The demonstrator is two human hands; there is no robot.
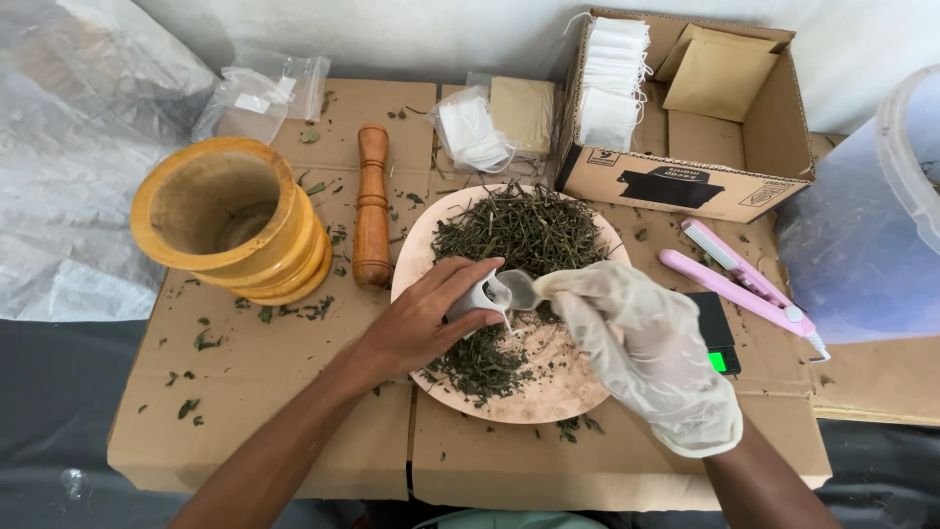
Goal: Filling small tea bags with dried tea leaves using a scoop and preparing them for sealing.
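Cardboard box (685,181) behind plate (548,397); left hand (421,323) pinches sachet (480,297).

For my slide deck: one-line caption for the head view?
Bare left hand holds a small white bag; gloved right hand spoons dried herbs in.
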